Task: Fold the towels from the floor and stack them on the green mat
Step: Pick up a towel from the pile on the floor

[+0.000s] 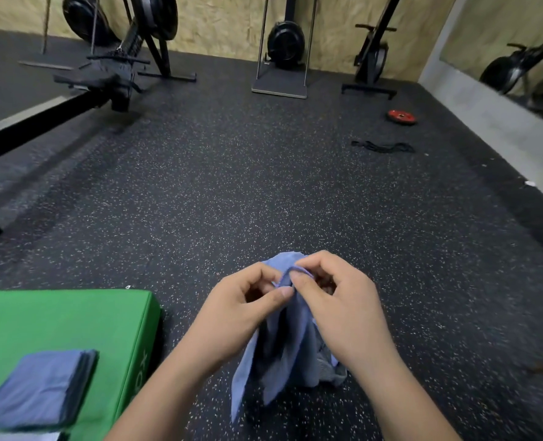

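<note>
Left hand [248,300] and right hand [337,300] both pinch the top edge of a crumpled light-blue cloth towel [276,354], held up over the speckled black rubber floor [264,186]; its lower end hangs near the floor, contact unclear, and the forearms hide part of it. Stack of folded blue-grey towels [41,388] sits on the thick green foam mat [60,316] at lower left, cut off by the frame edge; count unclear.
</note>
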Motion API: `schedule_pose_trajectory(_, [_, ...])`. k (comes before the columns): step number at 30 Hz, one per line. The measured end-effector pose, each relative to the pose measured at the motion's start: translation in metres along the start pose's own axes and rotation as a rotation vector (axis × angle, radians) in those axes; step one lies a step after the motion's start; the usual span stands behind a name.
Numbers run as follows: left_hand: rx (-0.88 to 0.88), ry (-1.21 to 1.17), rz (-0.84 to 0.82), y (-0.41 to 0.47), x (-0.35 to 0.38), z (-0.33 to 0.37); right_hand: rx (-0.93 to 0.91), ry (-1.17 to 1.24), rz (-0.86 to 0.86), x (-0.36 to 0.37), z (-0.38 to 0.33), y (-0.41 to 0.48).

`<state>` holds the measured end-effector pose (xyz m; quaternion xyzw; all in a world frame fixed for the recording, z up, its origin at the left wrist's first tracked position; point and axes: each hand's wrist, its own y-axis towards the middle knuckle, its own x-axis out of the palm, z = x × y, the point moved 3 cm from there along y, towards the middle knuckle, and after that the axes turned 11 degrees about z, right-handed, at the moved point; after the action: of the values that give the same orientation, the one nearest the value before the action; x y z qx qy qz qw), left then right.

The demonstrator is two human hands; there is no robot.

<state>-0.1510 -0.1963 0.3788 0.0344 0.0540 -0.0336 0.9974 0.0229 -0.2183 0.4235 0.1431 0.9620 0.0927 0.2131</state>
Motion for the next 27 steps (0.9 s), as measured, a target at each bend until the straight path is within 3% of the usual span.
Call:
schedule_pose_trajectory(5, [0.061, 0.029, 0.028, 0.003, -0.012, -0.001, -0.059, -0.074, -0.027, 0.007, -0.005, 0.000])
schedule_pose_trajectory(17, [0.136, 0.077, 0.167, 0.002, -0.029, 0.003, 0.012, -0.073, -0.210, 0.017, 0.011, -0.011])
schedule_pose_trajectory(21, [0.096, -0.060, 0.104, 0.002, -0.029, 0.003, -0.037, -0.036, -0.223, 0.022, 0.007, -0.013])
schedule_pose_trajectory(27, [0.116, -0.029, 0.095, 0.002, -0.029, 0.000, -0.073, -0.094, -0.269, 0.028, 0.012, -0.010])
